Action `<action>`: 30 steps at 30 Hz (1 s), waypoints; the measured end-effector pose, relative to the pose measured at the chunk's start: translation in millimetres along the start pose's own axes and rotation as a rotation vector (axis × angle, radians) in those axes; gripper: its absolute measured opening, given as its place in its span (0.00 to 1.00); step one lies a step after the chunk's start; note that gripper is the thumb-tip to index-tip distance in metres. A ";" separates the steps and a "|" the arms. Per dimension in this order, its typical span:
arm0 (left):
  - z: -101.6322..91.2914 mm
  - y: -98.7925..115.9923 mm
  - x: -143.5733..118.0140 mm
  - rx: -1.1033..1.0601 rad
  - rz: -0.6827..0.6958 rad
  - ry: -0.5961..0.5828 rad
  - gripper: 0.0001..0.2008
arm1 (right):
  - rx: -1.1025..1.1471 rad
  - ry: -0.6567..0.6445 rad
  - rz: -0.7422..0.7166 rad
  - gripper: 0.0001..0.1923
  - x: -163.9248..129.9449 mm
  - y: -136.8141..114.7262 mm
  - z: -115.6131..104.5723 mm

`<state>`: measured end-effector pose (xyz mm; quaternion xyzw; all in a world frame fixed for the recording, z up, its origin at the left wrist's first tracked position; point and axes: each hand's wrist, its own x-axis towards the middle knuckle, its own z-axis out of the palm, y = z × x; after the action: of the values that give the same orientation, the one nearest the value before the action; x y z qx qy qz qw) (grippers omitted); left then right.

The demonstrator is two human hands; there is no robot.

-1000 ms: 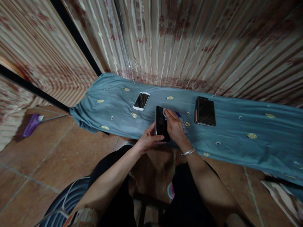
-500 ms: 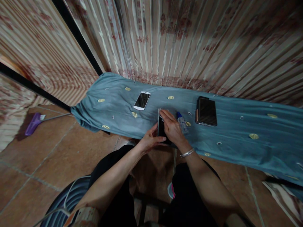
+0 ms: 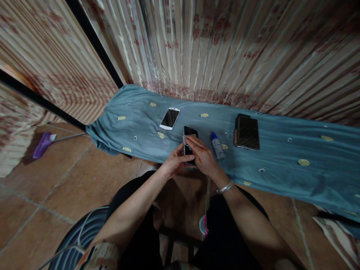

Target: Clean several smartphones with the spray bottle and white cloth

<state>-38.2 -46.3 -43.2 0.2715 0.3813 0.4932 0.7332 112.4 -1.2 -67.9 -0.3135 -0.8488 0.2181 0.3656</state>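
Note:
My left hand grips a black smartphone along its left side, thumb lying across the lower screen. Under the fingertips of my right hand is a small greyish cloth, pressed against the phone's screen; most of it is hidden by the fingers. Just right of that hand, a clear spray-type bottle with a blue cap lies on the teal cloth cover. A white smartphone rests farther back to the left.
At the right lies a dark device in a folding case. Pleated curtains hang behind the covered surface, and a black pole slants at the left. On the tiled floor are a purple brush head and a ribbed round object.
My right hand has slid down the screen with the cloth, baring the phone's top end. The phone and both hands have shifted slightly left.

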 end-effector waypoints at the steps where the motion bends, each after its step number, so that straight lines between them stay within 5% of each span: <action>1: -0.3 0.5 0.5 -0.008 0.000 -0.002 0.36 | 0.005 -0.003 -0.001 0.27 -0.7 -1.5 0.1; 9: -6.0 3.4 6.7 -0.131 -0.051 0.084 0.20 | 0.035 -0.031 -0.004 0.30 -6.7 -13.8 2.6; 30: -10.1 12.4 15.8 -0.208 -0.056 0.153 0.22 | 0.054 -0.016 -0.079 0.26 -24.7 -29.5 4.2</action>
<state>-49.4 -26.9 -43.9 0.1448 0.3902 0.5288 0.7397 111.5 -39.8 -64.9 -0.2682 -0.8571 0.2289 0.3755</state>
